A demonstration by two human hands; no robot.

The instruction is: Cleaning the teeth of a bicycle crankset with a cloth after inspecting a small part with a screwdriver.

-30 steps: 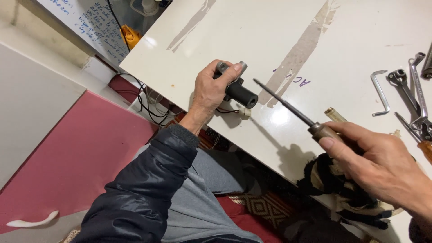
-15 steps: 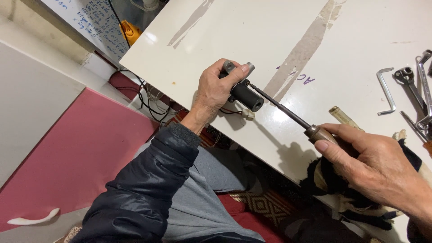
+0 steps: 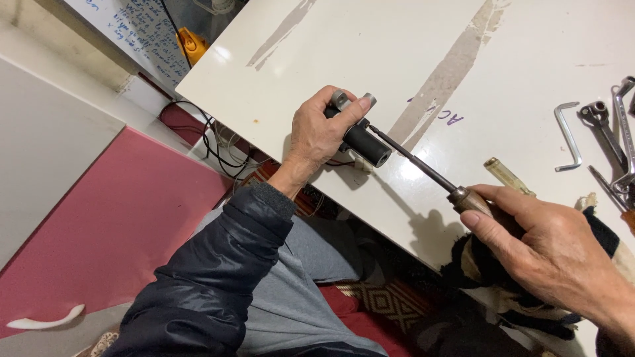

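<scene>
Beyond the cylinder (image 3: 367, 142), the tabletop (image 3: 370, 46) lay bare and passable. Well right of it, a hex key (image 3: 567, 135) and wrenches (image 3: 612, 132) crowded the way.

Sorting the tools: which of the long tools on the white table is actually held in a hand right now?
The wooden-handled screwdriver, gripped by the right hand, shaft tip in the black cylinder. The bent hex key and metal wrenches lie untouched.

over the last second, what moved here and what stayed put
The right hand pushed the wooden-handled screwdriver forward until its tip entered the open end of the black cylinder; earlier it was clear of it. The left hand kept gripping the cylinder at the table edge. The allen key and wrenches stayed put.
</scene>
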